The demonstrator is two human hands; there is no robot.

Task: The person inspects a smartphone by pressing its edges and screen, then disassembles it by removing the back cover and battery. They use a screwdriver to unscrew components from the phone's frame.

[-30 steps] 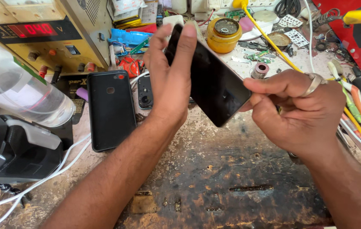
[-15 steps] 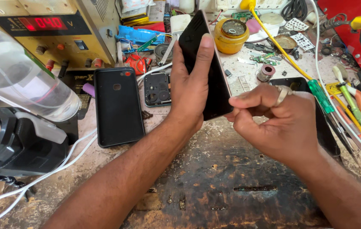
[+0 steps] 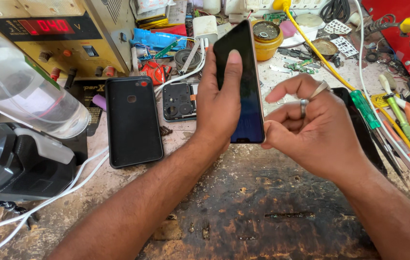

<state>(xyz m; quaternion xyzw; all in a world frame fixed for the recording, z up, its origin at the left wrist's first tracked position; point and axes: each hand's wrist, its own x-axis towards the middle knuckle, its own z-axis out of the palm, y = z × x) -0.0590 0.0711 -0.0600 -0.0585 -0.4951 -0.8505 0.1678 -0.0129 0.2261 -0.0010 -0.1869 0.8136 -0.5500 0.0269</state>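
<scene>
Scorched wooden workbench (image 3: 272,212) lies under our hands. Our left hand (image 3: 219,103) clasps the dark phone (image 3: 243,82) upright; our right hand (image 3: 311,127), loosely curled and holding nothing, touches that phone's lower edge.

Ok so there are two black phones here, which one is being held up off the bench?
The phone with the dark glass screen, gripped upright in the left hand. The other, a black phone back, lies flat on the bench beside it.

glossy glass phone (image 3: 243,86), rough scorched wooden bench (image 3: 262,212)
</scene>
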